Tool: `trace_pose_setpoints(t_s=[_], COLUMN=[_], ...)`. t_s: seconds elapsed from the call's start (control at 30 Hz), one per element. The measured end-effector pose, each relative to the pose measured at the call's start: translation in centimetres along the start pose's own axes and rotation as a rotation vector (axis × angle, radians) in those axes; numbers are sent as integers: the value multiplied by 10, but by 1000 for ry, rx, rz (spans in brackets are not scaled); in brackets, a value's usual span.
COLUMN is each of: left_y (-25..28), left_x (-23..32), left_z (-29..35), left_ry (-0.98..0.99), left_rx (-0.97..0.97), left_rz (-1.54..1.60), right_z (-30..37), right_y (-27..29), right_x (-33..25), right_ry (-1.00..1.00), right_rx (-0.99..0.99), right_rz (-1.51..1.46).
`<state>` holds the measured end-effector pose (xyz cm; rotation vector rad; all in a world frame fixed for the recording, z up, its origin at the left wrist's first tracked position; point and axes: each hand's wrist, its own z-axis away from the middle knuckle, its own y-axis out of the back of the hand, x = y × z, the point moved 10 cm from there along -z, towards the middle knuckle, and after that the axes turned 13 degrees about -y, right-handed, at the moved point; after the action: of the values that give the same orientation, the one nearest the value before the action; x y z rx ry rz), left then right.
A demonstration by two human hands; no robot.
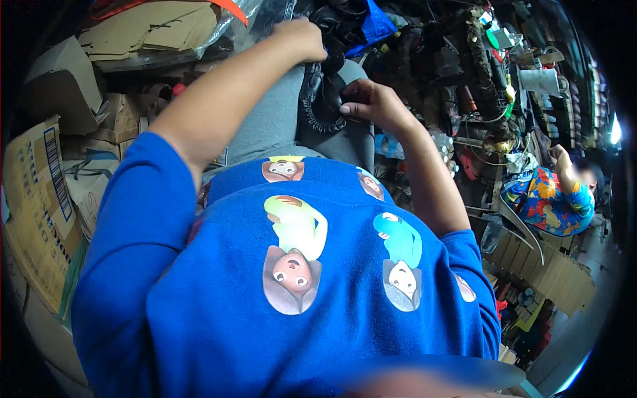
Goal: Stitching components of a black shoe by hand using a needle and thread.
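Observation:
Across my grey-trousered lap lies a black shoe upper (323,109), its rounded near end edged with a row of short pale stitches. At its far left end, my left hand (302,41) is closed with the knuckles up; what its fingers grip is hidden from view. My right hand (378,106) is at the right side of the stitched end, thumb and forefinger brought together in a pinch. Anything thin between those fingertips is too small to make out. More dark material and a bright blue plastic piece (371,28) lie beyond the upper.
Cardboard boxes (60,86) and a yellowish printed carton (36,212) crowd my left. Flat brown sheets (146,30) are stacked beyond them. Cluttered tools and scraps fill the right side, with a white roll (541,81). Another person in a colourful shirt (554,199) sits farther right.

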<state>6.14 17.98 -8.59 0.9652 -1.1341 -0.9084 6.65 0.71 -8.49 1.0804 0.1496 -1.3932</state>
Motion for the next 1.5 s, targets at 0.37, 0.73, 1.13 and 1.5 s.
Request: trace_pose_setpoints(t_s=[0.37, 0.73, 1.13, 1.5], left_y=[28, 35, 20, 29], left_x=[-52, -59, 57, -61], left_z=[22, 18, 23, -14], left_ry=[-2, -58, -496, -196], left_rx=[138, 294, 296, 171], left_rz=[264, 37, 289, -64], right_z=[29, 42, 39, 30], right_y=[-32, -17, -15, -9], right_x=[4, 18, 17, 27], right_ry=[-225, -121, -161, -173], right_rx=[107, 241, 319, 387], right_rz=[117, -120, -25, -11])
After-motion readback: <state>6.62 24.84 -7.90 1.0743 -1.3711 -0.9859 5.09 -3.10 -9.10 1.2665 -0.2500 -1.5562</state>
